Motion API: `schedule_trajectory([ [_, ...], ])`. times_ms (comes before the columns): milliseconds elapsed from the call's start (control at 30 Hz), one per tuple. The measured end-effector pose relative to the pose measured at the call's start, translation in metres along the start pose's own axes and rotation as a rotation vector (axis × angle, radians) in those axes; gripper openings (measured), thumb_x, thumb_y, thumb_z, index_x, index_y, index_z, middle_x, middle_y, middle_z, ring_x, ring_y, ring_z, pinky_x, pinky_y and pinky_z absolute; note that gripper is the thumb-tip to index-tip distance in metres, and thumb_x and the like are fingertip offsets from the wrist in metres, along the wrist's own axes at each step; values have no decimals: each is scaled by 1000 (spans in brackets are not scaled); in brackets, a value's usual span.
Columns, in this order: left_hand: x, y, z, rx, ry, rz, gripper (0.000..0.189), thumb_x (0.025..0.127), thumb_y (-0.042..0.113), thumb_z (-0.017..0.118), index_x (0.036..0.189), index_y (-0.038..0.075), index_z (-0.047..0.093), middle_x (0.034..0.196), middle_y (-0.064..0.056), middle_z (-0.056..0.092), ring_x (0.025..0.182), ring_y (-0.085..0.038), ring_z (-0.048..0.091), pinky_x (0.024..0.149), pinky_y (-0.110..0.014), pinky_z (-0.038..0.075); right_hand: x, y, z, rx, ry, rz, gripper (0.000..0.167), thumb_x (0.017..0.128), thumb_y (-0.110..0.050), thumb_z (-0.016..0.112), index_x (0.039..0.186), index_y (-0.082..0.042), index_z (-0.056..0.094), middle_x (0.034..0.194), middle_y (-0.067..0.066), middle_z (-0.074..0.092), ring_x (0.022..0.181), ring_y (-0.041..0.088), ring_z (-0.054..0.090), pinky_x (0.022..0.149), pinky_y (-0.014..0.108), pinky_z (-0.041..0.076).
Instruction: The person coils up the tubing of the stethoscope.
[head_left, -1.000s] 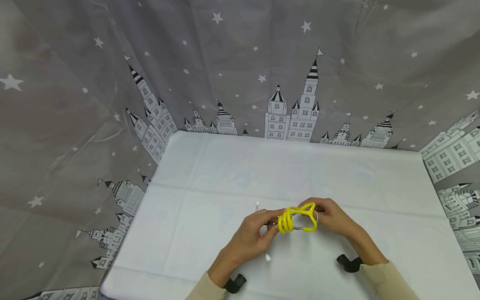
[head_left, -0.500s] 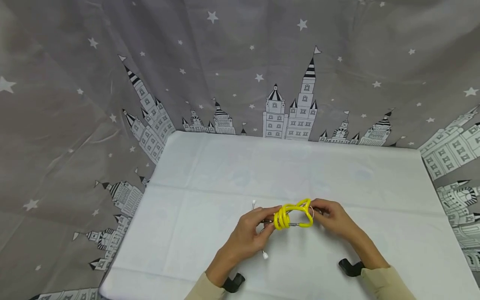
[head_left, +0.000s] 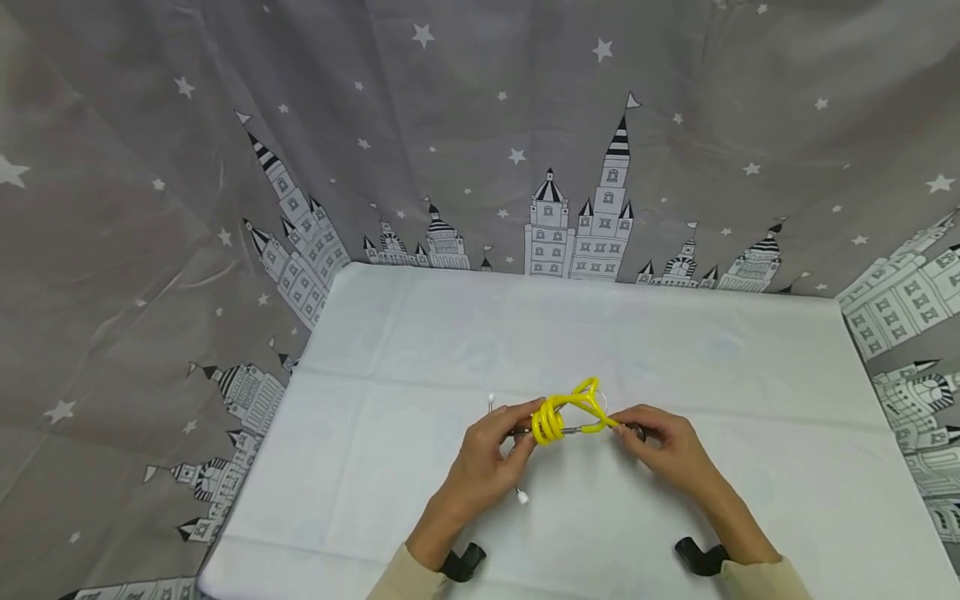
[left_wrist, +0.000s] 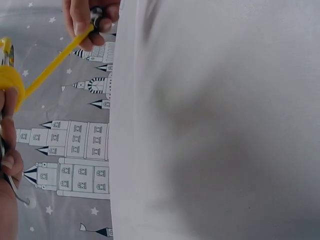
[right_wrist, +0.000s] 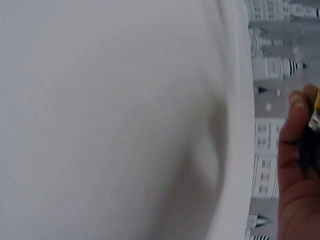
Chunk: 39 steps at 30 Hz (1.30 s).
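Note:
A yellow stethoscope [head_left: 546,423] is held up over the table, its tubing wound in several coils around its metal stem. On the left side of the coils, my left hand [head_left: 486,446] grips it between fingers and thumb. White ear tips [head_left: 522,497] stick out beyond that hand on thin metal tubes. My right hand [head_left: 670,442] pinches the stretched free end of the yellow tubing, with a dark round chest piece [head_left: 639,432] partly hidden in its fingers. The left wrist view shows the tubing [left_wrist: 57,62] running taut from the coils to the right hand.
A white cloth covers the table [head_left: 420,333], with fold creases across it. Behind and at the sides hangs a grey curtain [head_left: 465,125] printed with stars and castles. Black curved pieces [head_left: 701,557] sit at both wrists beside the beige sleeves [head_left: 765,579].
The left hand and coils have moved slightly left. The right hand has drawn down and away from the coils, pulling the tubing end out toward the right.

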<state>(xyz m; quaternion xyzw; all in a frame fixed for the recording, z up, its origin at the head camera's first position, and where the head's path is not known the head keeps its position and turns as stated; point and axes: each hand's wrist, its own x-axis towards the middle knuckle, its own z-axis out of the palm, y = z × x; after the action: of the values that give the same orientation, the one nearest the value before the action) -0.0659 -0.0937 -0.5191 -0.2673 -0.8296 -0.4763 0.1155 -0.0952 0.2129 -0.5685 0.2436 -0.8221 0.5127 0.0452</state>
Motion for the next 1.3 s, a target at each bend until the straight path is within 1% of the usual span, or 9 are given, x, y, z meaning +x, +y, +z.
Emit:
schedule_trajectory([
  [133, 2, -2, -2, 4, 48, -70, 50, 99, 0, 74, 146, 11, 64, 119, -6, 77, 101, -14, 77, 85, -23, 63, -8, -19, 15, -86, 36, -91, 24, 92, 4, 77, 112, -8, 82, 97, 4, 79, 77, 0, 58, 65, 19, 50],
  [233, 4, -4, -4, 35, 85, -90, 49, 98, 0, 74, 145, 10, 65, 115, -4, 78, 94, -12, 75, 81, -23, 63, -12, -35, 29, -206, 80, -212, 26, 91, 2, 73, 113, -9, 81, 97, -1, 77, 79, 0, 60, 67, 15, 52],
  [367, 6, -6, -4, 108, 112, -96, 49, 96, 0, 77, 144, 9, 67, 106, -2, 79, 84, -8, 65, 73, -26, 60, -14, -56, 43, -346, 141, -367, 24, 98, -7, 59, 113, -7, 78, 98, -4, 72, 83, 3, 62, 73, 11, 54],
  [467, 5, -7, -3, 155, 114, -95, 50, 95, 0, 78, 143, 9, 69, 102, -2, 79, 80, -8, 61, 70, -29, 58, -13, -70, 49, -397, 159, -419, 29, 106, -15, 50, 114, -5, 76, 97, -5, 69, 84, 4, 61, 74, 13, 54],
  [600, 4, -7, -1, 194, 116, -84, 50, 94, 0, 79, 142, 8, 70, 101, -2, 80, 79, -9, 60, 69, -28, 57, -12, -83, 52, -417, 190, -443, 34, 111, -19, 48, 116, -2, 77, 96, -3, 71, 82, 7, 61, 72, 15, 54],
  [867, 4, -3, 3, 201, 97, -105, 48, 94, -1, 77, 141, 6, 70, 105, -4, 82, 79, -9, 62, 67, -32, 60, -8, -95, 54, -397, 270, -499, 31, 112, -19, 56, 118, 1, 79, 94, 0, 75, 78, 10, 63, 69, 17, 54],
  [1033, 3, -4, 9, 200, 110, -112, 46, 95, 0, 77, 140, 6, 71, 101, -2, 81, 76, -8, 59, 65, -29, 57, -5, -98, 61, -351, 249, -536, 28, 111, -20, 60, 119, -1, 79, 95, 0, 76, 78, 9, 64, 69, 15, 53],
  [1167, 2, -2, 9, 188, 122, -123, 47, 95, 1, 78, 141, 7, 70, 102, -1, 81, 77, -7, 60, 65, -28, 57, -6, -98, 62, -289, 208, -500, 26, 111, -22, 62, 120, -4, 78, 97, -3, 76, 79, 6, 64, 71, 13, 53],
  [1300, 1, -2, 11, 180, 125, -122, 48, 94, 0, 78, 141, 7, 70, 101, -2, 81, 77, -7, 60, 66, -31, 58, -8, -94, 61, -147, 202, -425, 19, 105, -16, 71, 120, -7, 78, 96, -2, 77, 78, 3, 62, 72, 9, 52],
])
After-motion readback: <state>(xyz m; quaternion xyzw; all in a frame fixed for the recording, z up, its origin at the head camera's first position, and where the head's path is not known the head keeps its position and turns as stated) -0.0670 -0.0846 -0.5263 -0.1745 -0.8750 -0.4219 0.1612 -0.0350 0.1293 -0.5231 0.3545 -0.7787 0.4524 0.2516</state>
